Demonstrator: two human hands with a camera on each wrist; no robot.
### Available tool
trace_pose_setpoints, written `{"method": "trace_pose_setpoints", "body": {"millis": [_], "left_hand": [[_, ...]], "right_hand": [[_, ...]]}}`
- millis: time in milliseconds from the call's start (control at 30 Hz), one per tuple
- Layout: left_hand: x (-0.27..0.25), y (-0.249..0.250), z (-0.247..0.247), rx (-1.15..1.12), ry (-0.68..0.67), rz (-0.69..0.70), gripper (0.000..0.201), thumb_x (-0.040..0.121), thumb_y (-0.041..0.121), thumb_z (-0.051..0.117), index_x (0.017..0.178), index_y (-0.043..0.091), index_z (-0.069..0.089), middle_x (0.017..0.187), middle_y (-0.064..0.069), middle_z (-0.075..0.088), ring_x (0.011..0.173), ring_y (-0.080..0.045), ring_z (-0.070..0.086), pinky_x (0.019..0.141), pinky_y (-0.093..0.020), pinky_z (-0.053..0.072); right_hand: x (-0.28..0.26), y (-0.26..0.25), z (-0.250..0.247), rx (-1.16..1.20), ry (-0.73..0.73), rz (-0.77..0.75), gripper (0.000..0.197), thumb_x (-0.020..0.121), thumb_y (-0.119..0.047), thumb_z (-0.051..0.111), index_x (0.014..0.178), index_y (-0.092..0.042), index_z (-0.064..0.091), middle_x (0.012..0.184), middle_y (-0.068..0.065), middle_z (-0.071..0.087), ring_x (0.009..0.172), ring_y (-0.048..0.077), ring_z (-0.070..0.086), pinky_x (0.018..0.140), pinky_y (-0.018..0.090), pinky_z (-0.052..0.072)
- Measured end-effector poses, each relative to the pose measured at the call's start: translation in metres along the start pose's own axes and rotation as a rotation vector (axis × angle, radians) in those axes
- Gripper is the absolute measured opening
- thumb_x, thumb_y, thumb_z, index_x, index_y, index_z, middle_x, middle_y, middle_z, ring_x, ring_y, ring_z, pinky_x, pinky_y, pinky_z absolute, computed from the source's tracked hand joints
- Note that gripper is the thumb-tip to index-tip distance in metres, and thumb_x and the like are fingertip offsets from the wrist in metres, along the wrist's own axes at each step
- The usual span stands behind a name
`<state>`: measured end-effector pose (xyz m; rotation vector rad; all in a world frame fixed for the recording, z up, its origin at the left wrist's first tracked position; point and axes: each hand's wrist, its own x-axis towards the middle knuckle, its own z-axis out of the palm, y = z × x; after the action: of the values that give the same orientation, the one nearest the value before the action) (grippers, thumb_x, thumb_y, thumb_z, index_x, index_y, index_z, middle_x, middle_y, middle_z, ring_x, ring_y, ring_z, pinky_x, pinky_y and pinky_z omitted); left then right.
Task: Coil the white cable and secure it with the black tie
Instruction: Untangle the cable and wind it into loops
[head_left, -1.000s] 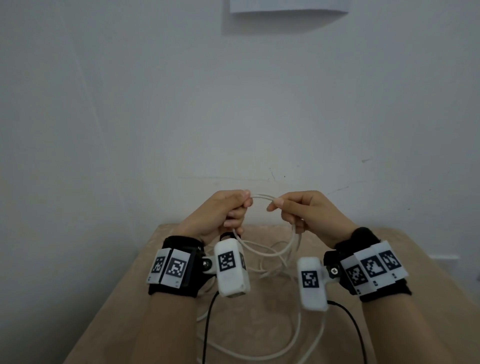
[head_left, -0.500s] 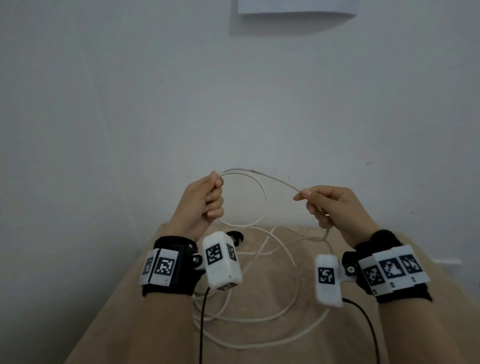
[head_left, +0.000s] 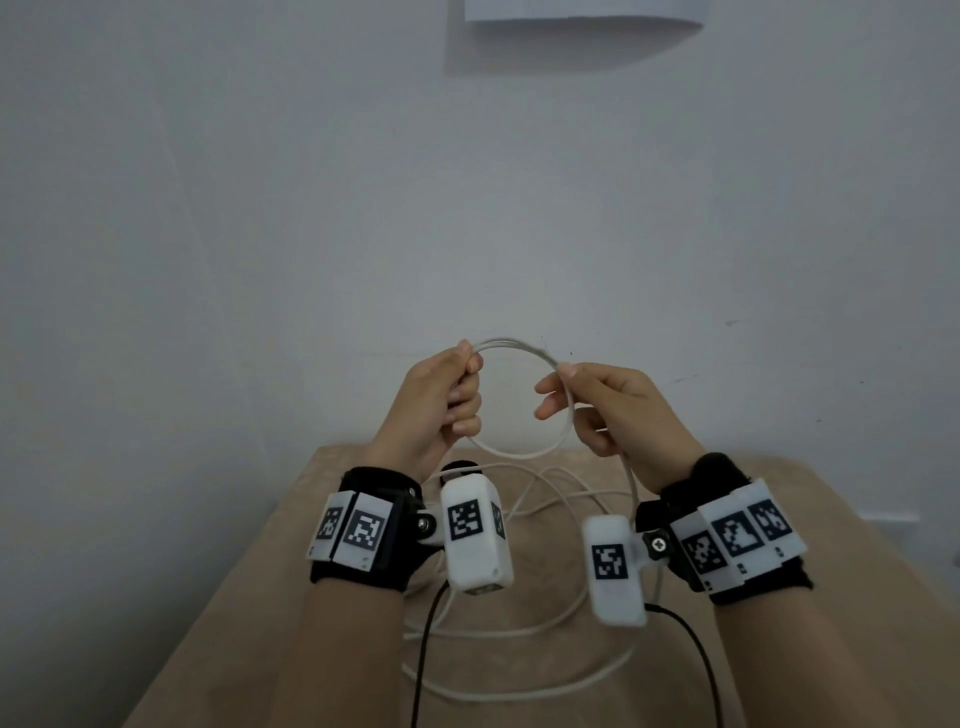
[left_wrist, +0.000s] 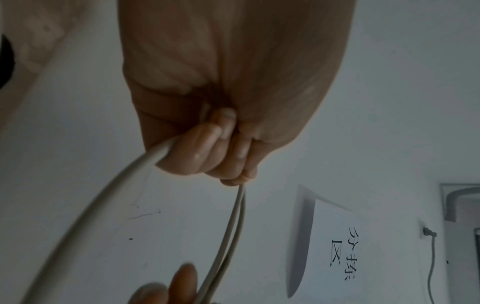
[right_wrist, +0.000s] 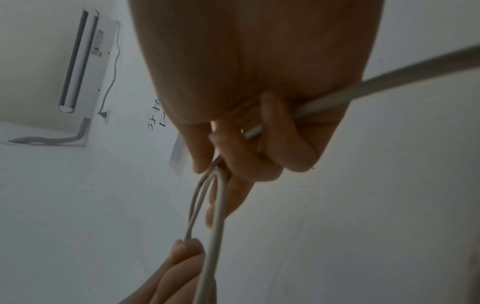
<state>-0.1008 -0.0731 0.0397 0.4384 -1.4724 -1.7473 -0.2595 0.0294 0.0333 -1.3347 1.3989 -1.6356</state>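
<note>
we've both hands pinching the white cable loop, left hand at nine o'clock, right hand at three, slack trailing to six.

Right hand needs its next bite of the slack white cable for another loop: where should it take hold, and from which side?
Judging by the head view, grip the white cable on the strand hanging just below the right hand, coming from above. That part is lifted off the table; the slack lower down lies in overlapping curves.

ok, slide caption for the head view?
Both hands hold a loop of white cable above the table.
</note>
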Motion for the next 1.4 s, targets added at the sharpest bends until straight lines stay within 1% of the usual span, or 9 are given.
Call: {"method": "trace_pose_setpoints", "body": {"millis": [133, 400, 533, 733, 900, 1033, 1167, 1300, 1400], "left_hand": [[0.001, 0.0, 0.002, -0.006, -0.036, -0.027, 0.033, 0.103, 0.03, 0.036, 0.075, 0.015, 0.043, 0.05, 0.009, 0.027, 0.038, -0.004, 0.023, 0.039, -0.016, 0.03], [-0.004, -0.003, -0.011, -0.095, -0.218, -0.173, 0.02, 0.09, 0.022, 0.046, 0.073, 0.009, 0.047, 0.06, -0.003, 0.047, 0.05, -0.014, 0.047, 0.058, -0.027, 0.051], [-0.008, -0.005, -0.019, -0.13, -0.288, -0.212, 0.025, 0.085, 0.015, 0.044, 0.082, 0.001, 0.064, 0.063, -0.007, 0.054, 0.052, -0.016, 0.051, 0.06, -0.029, 0.052], [-0.007, -0.004, -0.014, 0.036, -0.357, -0.362, 0.049, 0.087, 0.036, 0.043, 0.093, -0.004, 0.071, 0.053, 0.0, 0.039, 0.042, -0.009, 0.039, 0.05, -0.023, 0.044], [-0.001, -0.011, -0.007, 0.188, -0.418, -0.404, 0.043, 0.088, 0.037, 0.044, 0.092, -0.001, 0.063, 0.05, 0.007, 0.027, 0.036, -0.001, 0.023, 0.041, -0.017, 0.013], [0.0, -0.012, -0.001, 0.186, -0.373, -0.358, 0.026, 0.093, 0.031, 0.043, 0.08, 0.009, 0.05, 0.048, 0.01, 0.025, 0.035, 0.002, 0.019, 0.035, -0.014, 0.008], [0.0, -0.01, 0.003, 0.16, -0.303, -0.278, 0.032, 0.101, 0.028, 0.035, 0.073, 0.015, 0.043, 0.049, 0.011, 0.024, 0.036, 0.002, 0.017, 0.033, -0.012, 0.009], [0.0, -0.005, -0.006, 0.032, -0.225, -0.22, 0.034, 0.103, 0.029, 0.032, 0.072, 0.017, 0.04, 0.049, 0.012, 0.025, 0.036, 0.002, 0.017, 0.034, -0.013, 0.008], [0.002, 0.0, -0.018, -0.068, -0.14, -0.181, 0.035, 0.102, 0.031, 0.031, 0.071, 0.017, 0.039, 0.047, 0.012, 0.025, 0.033, 0.002, 0.019, 0.034, -0.014, 0.008]], "right_hand": [[0.003, 0.003, -0.002, 0.035, 0.048, -0.016, 0.032, 0.099, -0.022, 0.047, 0.073, -0.009, 0.062, 0.055, -0.002, 0.053, 0.035, 0.006, 0.023, 0.036, 0.014, 0.017], [0.001, 0.001, -0.013, -0.023, 0.01, 0.03, 0.033, 0.097, -0.019, 0.049, 0.069, -0.007, 0.06, 0.048, -0.003, 0.042, 0.034, 0.004, 0.02, 0.036, 0.015, 0.013], [-0.002, 0.001, -0.017, -0.086, -0.085, 0.055, 0.033, 0.098, -0.017, 0.047, 0.069, -0.006, 0.058, 0.048, -0.003, 0.041, 0.035, 0.004, 0.02, 0.036, 0.016, 0.014], [-0.003, 0.002, -0.018, -0.224, -0.21, 0.099, 0.032, 0.096, -0.019, 0.051, 0.068, -0.008, 0.061, 0.047, -0.005, 0.044, 0.037, 0.006, 0.025, 0.037, 0.016, 0.018], [-0.002, 0.004, -0.011, -0.298, -0.27, 0.132, 0.031, 0.096, -0.018, 0.052, 0.068, -0.008, 0.062, 0.046, -0.005, 0.045, 0.034, 0.003, 0.026, 0.035, 0.014, 0.022], [-0.002, 0.005, -0.01, -0.237, -0.201, 0.111, 0.03, 0.095, -0.02, 0.053, 0.069, -0.009, 0.064, 0.047, -0.005, 0.045, 0.037, 0.005, 0.026, 0.037, 0.016, 0.02], [-0.002, 0.004, -0.007, -0.176, -0.097, 0.063, 0.032, 0.095, -0.028, 0.054, 0.077, -0.007, 0.071, 0.05, -0.002, 0.051, 0.036, 0.005, 0.028, 0.037, 0.017, 0.021], [-0.002, 0.003, -0.013, -0.094, -0.005, 0.057, 0.038, 0.095, -0.035, 0.051, 0.088, -0.004, 0.073, 0.066, 0.004, 0.064, 0.037, 0.009, 0.023, 0.04, 0.019, 0.017], [-0.001, 0.004, -0.022, -0.068, 0.054, 0.048, 0.04, 0.093, -0.039, 0.052, 0.086, -0.006, 0.074, 0.071, 0.002, 0.065, 0.039, 0.01, 0.026, 0.042, 0.02, 0.023]]}}
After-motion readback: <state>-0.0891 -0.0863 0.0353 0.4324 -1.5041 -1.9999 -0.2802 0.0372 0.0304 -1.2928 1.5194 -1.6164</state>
